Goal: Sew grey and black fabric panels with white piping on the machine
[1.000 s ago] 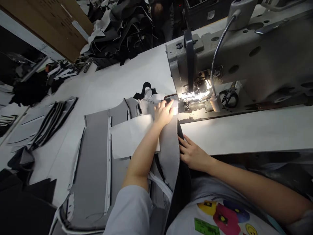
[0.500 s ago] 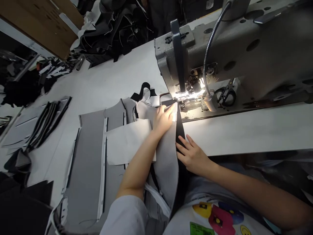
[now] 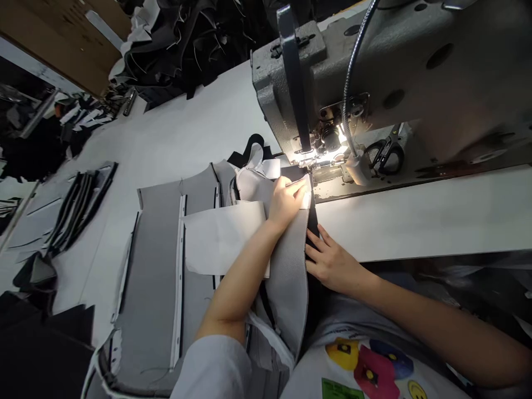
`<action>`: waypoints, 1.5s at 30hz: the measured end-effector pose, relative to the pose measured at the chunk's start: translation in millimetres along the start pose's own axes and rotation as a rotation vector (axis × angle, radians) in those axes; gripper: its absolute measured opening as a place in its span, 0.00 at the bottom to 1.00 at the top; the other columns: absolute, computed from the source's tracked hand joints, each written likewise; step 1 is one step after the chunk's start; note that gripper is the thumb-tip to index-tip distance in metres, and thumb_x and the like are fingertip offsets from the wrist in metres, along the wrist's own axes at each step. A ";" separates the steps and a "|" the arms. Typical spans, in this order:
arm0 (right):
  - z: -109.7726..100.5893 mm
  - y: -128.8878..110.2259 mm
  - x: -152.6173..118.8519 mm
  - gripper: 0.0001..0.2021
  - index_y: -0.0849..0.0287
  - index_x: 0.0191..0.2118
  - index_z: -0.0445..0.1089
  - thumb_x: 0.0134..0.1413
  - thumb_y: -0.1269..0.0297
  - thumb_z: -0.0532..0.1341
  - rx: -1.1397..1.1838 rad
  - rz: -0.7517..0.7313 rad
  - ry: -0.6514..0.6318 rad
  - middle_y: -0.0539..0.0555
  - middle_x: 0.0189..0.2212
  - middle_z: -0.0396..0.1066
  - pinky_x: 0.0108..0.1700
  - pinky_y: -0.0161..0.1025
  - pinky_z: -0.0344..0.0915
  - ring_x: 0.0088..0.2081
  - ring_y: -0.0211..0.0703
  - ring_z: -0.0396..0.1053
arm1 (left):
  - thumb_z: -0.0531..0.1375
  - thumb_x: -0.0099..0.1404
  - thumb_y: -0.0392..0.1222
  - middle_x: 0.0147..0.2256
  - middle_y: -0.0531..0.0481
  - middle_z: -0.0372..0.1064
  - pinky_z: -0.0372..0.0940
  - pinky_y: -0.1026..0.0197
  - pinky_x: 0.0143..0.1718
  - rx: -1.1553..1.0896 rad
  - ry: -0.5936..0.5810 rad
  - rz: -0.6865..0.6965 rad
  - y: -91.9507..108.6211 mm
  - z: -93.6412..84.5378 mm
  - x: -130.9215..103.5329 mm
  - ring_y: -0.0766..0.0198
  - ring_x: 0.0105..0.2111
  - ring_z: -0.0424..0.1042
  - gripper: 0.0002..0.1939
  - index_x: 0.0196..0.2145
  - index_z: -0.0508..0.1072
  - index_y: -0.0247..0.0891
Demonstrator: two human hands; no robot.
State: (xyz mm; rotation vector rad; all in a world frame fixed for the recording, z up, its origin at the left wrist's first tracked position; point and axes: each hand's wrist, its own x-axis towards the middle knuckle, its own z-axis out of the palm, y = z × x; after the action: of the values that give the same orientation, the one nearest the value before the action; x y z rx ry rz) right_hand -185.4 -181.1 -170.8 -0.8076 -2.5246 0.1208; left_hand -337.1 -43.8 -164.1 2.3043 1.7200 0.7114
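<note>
My left hand [image 3: 288, 199] presses flat on a grey fabric panel [image 3: 291, 266], fingertips close to the lit needle area of the grey sewing machine [image 3: 374, 83]. My right hand [image 3: 332, 263] lies on a black strip [image 3: 312, 221] along the panel's right edge, fingers spread and pressing it down. A white paper-like piece [image 3: 220, 238] lies under my left forearm. The needle itself is hidden in the glare of the lamp.
Large grey cut pieces with white edging [image 3: 158, 266] lie to the left on the white table [image 3: 415, 216]. Stacked dark strips [image 3: 78, 205] sit further left. Black scissors [image 3: 386, 155] rest on the machine bed. A heap of dark fabric [image 3: 183, 44] and a cardboard box [image 3: 54, 39] stand at the back.
Both hands have slid slightly toward the machine with the fabric. The view has shifted, bringing the machine head closer and more to the left.
</note>
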 end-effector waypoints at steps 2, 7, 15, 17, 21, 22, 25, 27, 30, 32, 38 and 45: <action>-1.3 0.6 -0.7 0.10 0.61 0.42 0.75 0.58 0.73 0.58 -0.004 0.000 0.008 0.64 0.48 0.71 0.60 0.68 0.57 0.59 0.64 0.62 | 0.59 0.68 0.42 0.36 0.47 0.63 0.64 0.61 0.48 0.002 0.004 0.011 -0.3 2.1 2.8 0.62 0.39 0.67 0.13 0.47 0.79 0.41; -7.3 5.2 -3.7 0.08 0.60 0.37 0.75 0.58 0.73 0.57 0.037 -0.052 -0.029 0.61 0.44 0.73 0.59 0.69 0.57 0.58 0.65 0.64 | 0.59 0.69 0.42 0.34 0.48 0.63 0.65 0.61 0.47 0.019 0.004 0.032 0.4 3.5 5.9 0.62 0.37 0.66 0.13 0.47 0.79 0.41; -13.0 10.5 -10.0 0.08 0.60 0.40 0.73 0.60 0.72 0.57 0.069 -0.060 -0.065 0.58 0.45 0.72 0.60 0.69 0.57 0.59 0.65 0.63 | 0.60 0.68 0.42 0.35 0.47 0.63 0.64 0.61 0.48 0.030 0.005 0.031 5.2 2.8 4.1 0.62 0.38 0.66 0.13 0.48 0.79 0.41; -12.4 10.7 -10.5 0.08 0.60 0.40 0.73 0.60 0.71 0.57 0.073 -0.059 -0.062 0.59 0.46 0.71 0.60 0.69 0.57 0.59 0.65 0.63 | 0.60 0.68 0.42 0.35 0.47 0.63 0.64 0.60 0.47 0.039 0.004 0.026 5.1 3.2 4.1 0.61 0.39 0.65 0.13 0.48 0.79 0.41; -11.4 9.9 -11.1 0.08 0.59 0.42 0.73 0.61 0.71 0.57 0.074 -0.049 -0.056 0.58 0.48 0.71 0.61 0.69 0.57 0.60 0.64 0.62 | 0.59 0.69 0.43 0.35 0.47 0.62 0.64 0.60 0.47 0.048 0.006 0.020 5.0 4.5 4.9 0.61 0.38 0.65 0.13 0.47 0.79 0.41; -11.4 10.1 -11.3 0.08 0.59 0.41 0.73 0.61 0.71 0.57 0.073 -0.046 -0.056 0.58 0.47 0.71 0.61 0.69 0.57 0.60 0.64 0.62 | 0.59 0.69 0.43 0.35 0.47 0.63 0.64 0.60 0.47 0.050 0.005 0.020 5.4 4.9 5.4 0.61 0.38 0.65 0.13 0.47 0.79 0.42; -11.8 12.3 -11.7 0.07 0.59 0.41 0.73 0.61 0.71 0.57 0.067 -0.044 -0.066 0.58 0.46 0.71 0.61 0.68 0.57 0.60 0.64 0.61 | 0.58 0.69 0.44 0.34 0.47 0.63 0.65 0.61 0.46 0.062 0.011 0.023 7.7 6.2 7.7 0.61 0.38 0.65 0.13 0.47 0.80 0.42; -11.8 14.0 -11.5 0.08 0.59 0.41 0.74 0.61 0.71 0.57 0.063 -0.043 -0.077 0.58 0.45 0.71 0.61 0.68 0.56 0.60 0.63 0.61 | 0.59 0.69 0.44 0.34 0.47 0.63 0.65 0.61 0.45 0.069 0.030 0.021 9.6 8.0 9.8 0.61 0.37 0.65 0.12 0.45 0.80 0.42; -10.7 11.0 -11.1 0.09 0.60 0.43 0.75 0.60 0.71 0.58 0.043 -0.032 -0.072 0.60 0.47 0.71 0.62 0.69 0.55 0.61 0.64 0.60 | 0.59 0.68 0.42 0.33 0.47 0.63 0.66 0.61 0.44 0.071 0.061 0.028 11.1 12.7 13.4 0.61 0.37 0.66 0.11 0.41 0.82 0.41; -9.3 2.5 -12.1 0.10 0.60 0.44 0.76 0.60 0.70 0.59 0.029 -0.028 -0.071 0.63 0.50 0.71 0.61 0.73 0.54 0.60 0.65 0.60 | 0.58 0.69 0.41 0.34 0.46 0.64 0.66 0.61 0.46 0.072 0.067 0.047 11.8 16.3 15.1 0.61 0.38 0.67 0.11 0.38 0.82 0.39; -4.6 -34.7 -26.8 0.11 0.55 0.46 0.77 0.60 0.66 0.60 0.069 -0.042 -0.077 0.62 0.52 0.71 0.58 0.79 0.51 0.59 0.64 0.60 | 0.57 0.69 0.44 0.56 0.39 0.64 0.55 0.47 0.60 0.281 0.053 0.085 34.8 7.5 3.0 0.47 0.57 0.59 0.13 0.42 0.79 0.39; -7.7 -41.9 -39.6 0.09 0.56 0.42 0.77 0.60 0.67 0.60 0.122 -0.065 -0.081 0.60 0.50 0.72 0.59 0.78 0.51 0.62 0.65 0.57 | 0.61 0.64 0.56 0.52 0.36 0.68 0.65 0.51 0.45 0.491 -0.554 -0.032 75.1 -47.0 -28.2 0.45 0.46 0.71 0.33 0.61 0.62 0.38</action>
State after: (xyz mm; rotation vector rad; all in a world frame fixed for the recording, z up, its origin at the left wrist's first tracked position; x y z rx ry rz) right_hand -175.6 -238.4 -171.2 -0.6849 -2.5875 0.2887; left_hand -301.5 -100.4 -99.6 2.4230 1.7708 -0.3839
